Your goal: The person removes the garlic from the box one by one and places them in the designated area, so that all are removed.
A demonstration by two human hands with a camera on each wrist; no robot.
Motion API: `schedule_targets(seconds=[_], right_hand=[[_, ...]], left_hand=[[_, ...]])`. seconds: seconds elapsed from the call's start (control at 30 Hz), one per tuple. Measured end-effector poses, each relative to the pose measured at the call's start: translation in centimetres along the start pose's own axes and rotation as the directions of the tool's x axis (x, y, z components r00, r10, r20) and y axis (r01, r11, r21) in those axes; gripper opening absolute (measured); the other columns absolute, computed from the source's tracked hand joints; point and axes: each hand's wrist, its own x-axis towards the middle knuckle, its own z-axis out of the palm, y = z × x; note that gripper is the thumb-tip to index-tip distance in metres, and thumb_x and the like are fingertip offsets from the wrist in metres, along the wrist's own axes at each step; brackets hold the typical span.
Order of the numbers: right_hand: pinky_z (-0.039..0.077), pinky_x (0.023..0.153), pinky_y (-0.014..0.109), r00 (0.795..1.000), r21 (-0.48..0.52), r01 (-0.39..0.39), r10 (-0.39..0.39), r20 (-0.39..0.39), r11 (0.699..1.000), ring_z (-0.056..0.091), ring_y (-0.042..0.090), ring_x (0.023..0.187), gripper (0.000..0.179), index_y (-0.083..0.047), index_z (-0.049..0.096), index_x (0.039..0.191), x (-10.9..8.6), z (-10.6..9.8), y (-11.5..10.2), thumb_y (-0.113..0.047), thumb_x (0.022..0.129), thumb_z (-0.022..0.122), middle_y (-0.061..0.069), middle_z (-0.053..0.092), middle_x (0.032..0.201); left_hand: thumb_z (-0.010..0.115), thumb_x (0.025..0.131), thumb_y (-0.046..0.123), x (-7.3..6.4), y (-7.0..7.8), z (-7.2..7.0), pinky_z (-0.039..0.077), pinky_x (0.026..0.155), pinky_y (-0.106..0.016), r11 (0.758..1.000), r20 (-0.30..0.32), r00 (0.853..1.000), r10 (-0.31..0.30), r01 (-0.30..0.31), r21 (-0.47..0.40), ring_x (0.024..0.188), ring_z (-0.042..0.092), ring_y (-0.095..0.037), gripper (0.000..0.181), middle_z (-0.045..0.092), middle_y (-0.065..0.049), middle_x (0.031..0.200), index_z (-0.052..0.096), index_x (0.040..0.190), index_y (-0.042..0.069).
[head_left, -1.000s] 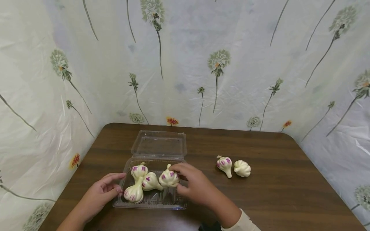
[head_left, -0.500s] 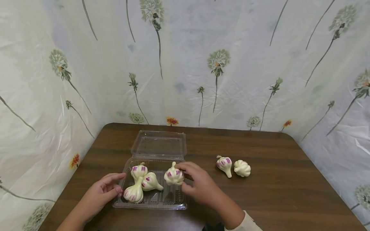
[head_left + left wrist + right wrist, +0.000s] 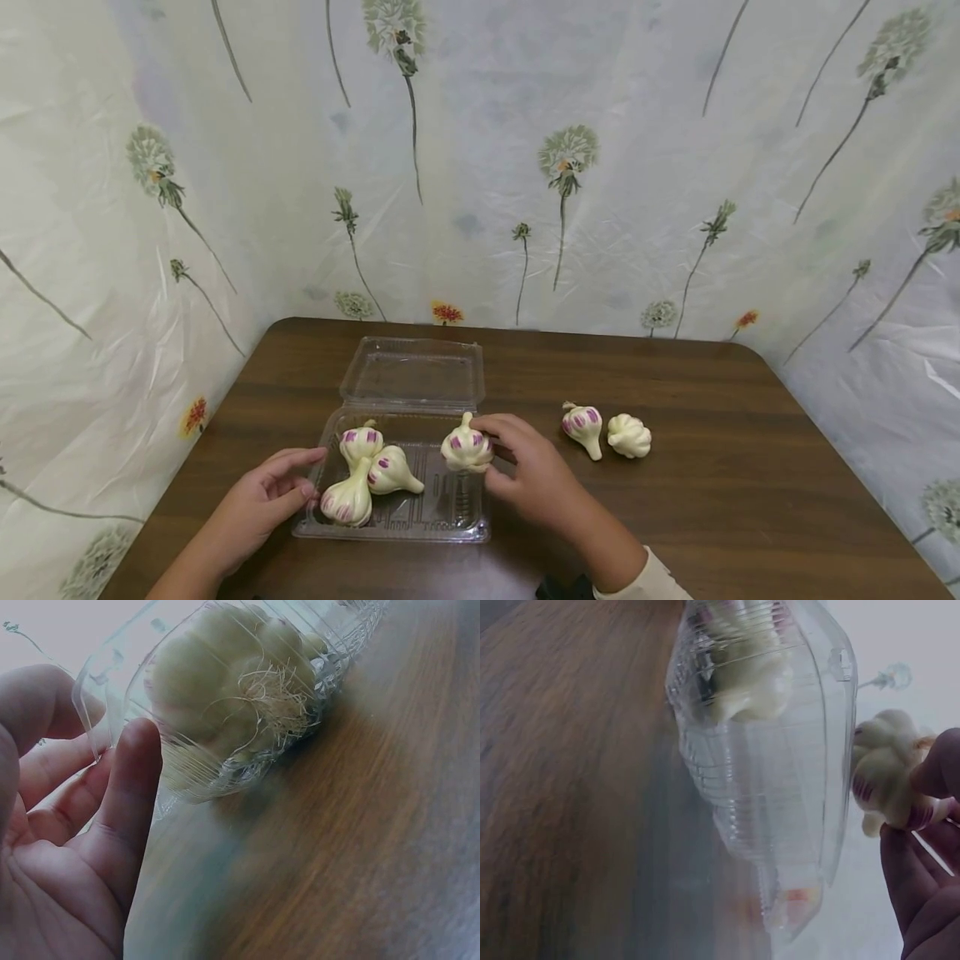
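A garlic bulb (image 3: 467, 448) with purple streaks is pinched between the thumb and fingers of my right hand (image 3: 531, 467). In the head view it overlaps the right rim of a clear plastic clamshell container (image 3: 390, 535); the right wrist view shows this bulb (image 3: 889, 772) above that rim. My left hand (image 3: 258, 502) pinches the container's left edge, its thumb (image 3: 133, 787) in front of the clear rim in the left wrist view. Inside the container, on the left, lie a back bulb (image 3: 361, 444), a middle bulb (image 3: 393, 472) and a front bulb (image 3: 347, 502).
The container's lid (image 3: 412, 375) lies folded back toward the far edge of the brown wooden table (image 3: 712, 500). To the right sit a purple-streaked garlic bulb (image 3: 583, 427) and a plain cream one (image 3: 628, 437). A flowered curtain (image 3: 480, 167) surrounds the table's back and sides.
My right hand has moved right and slightly away with its garlic bulb, from over the container's right half to its right rim. The left hand and the other bulbs have stayed put.
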Motion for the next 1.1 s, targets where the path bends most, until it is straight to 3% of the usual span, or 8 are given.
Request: schedule_targets(seconds=[0.4, 0.9, 1.1], right_hand=[[0.053, 0.105, 0.029, 0.993, 0.057, -0.007, 0.014, -0.116, 0.998, 0.061, 0.023, 0.130, 0.059, -0.006, 0.061, 0.139, -1.0, -0.4, 1.1, 0.012, 0.084, 0.067, 0.006, 0.060, 0.141], [0.055, 0.101, 0.029, 0.975, 0.010, -0.029, 0.030, -0.218, 1.000, 0.064, 0.024, 0.124, 0.060, -0.005, 0.064, 0.135, -2.5, -1.4, 2.7, 0.016, 0.079, 0.067, 0.009, 0.063, 0.136], [0.055, 0.101, 0.025, 0.964, 0.020, -0.055, 0.059, -0.258, 0.998, 0.062, 0.018, 0.125, 0.061, -0.006, 0.065, 0.134, -3.1, -2.1, 3.5, 0.017, 0.079, 0.066, 0.008, 0.064, 0.136]], left_hand=[[0.063, 0.103, 0.003, 0.0, -0.1, 0.0, 0.061, 0.081, -0.025, 1.000, 0.002, 1.000, -0.003, 0.003, -0.009, 0.096, 0.070, -0.011, 0.045, 0.059, 0.004, 0.138, 0.051, 0.145, -0.011], [0.063, 0.104, 0.003, -0.1, -0.1, 0.0, 0.061, 0.081, -0.024, 1.000, -0.008, 1.000, -0.022, 0.021, -0.011, 0.096, 0.071, -0.011, 0.046, 0.059, 0.002, 0.138, 0.051, 0.145, -0.012], [0.064, 0.104, 0.005, -0.1, -0.2, 0.1, 0.061, 0.081, -0.024, 0.999, -0.014, 0.999, -0.040, 0.040, -0.004, 0.096, 0.070, -0.011, 0.046, 0.059, 0.002, 0.137, 0.051, 0.145, -0.011]])
